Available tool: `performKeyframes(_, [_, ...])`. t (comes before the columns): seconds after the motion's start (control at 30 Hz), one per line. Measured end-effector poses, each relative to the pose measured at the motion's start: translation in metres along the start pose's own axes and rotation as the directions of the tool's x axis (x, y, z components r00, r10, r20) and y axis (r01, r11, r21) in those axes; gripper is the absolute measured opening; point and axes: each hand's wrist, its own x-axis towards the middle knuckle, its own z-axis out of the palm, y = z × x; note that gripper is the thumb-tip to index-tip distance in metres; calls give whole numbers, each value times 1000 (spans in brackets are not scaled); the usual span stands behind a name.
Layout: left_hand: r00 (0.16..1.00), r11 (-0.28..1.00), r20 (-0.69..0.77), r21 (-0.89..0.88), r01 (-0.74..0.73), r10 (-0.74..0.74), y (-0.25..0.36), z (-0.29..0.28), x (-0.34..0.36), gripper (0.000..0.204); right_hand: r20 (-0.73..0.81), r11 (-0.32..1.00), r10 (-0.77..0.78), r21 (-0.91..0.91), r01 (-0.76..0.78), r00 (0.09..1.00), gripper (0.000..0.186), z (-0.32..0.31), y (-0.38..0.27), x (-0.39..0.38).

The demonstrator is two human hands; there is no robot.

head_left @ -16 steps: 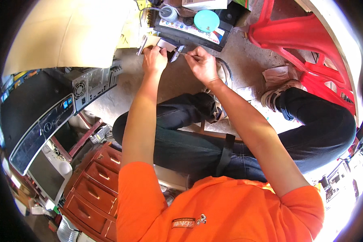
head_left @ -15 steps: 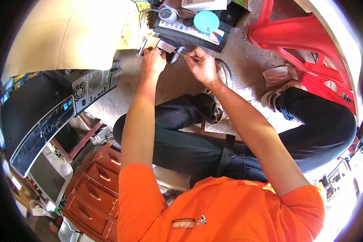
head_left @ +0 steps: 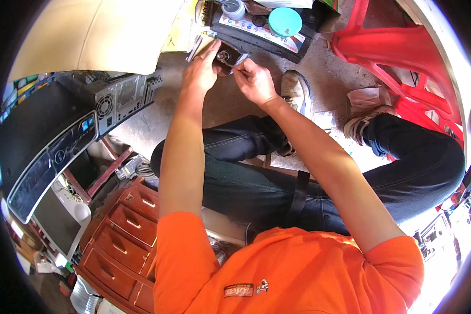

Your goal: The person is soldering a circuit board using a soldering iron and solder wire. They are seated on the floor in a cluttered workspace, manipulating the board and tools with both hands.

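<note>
My left hand grips a small dark box-shaped device by its left side, fingers along its edge. A round, shiny metal part shows in its open face. From the right, my right hand pinches something thin, its tip at the device's lower right edge; the fingers mostly hide it and I cannot make out its kind. Just beyond both hands lies a large black battery with a white label. On it rest a round turquoise lid and a small grey-white bottle.
A red plastic stool stands at the right. To the left are a cream panel, a black computer tower and a reddish-brown drawer cabinet. My bent legs and a shoe lie below the hands.
The device has tilted so that its open face and round metal part now show. My left fingers have straightened along its side. The surroundings have shifted slightly in view.
</note>
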Motion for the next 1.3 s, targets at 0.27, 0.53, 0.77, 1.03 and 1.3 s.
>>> performKeyframes(0.27, [998, 997, 56, 65, 32, -36, -4, 4, 4, 90, -6, 994, -72, -84, 72, 997, 11, 14, 21, 11])
performKeyframes(0.53, [989, 994, 108, 40, 99, -102, -4, 5, 4, 90, 34, 981, -107, -160, 111, 994, 8, 13, 33, 16])
performKeyframes(0.77, [989, 996, 116, 7, 91, -91, -9, 9, 9, 90, 67, 960, -162, -219, 173, 985, 11, 19, 35, 18])
performKeyframes(1.03, [986, 995, 135, -6, 104, -102, -6, 7, 10, 91, 72, 960, -173, -210, 184, 982, 10, 18, 32, 19])
performKeyframes(1.3, [992, 997, 104, -17, 72, -70, -10, 11, 11, 90, 86, 957, -178, -215, 193, 980, 10, 19, 30, 21])
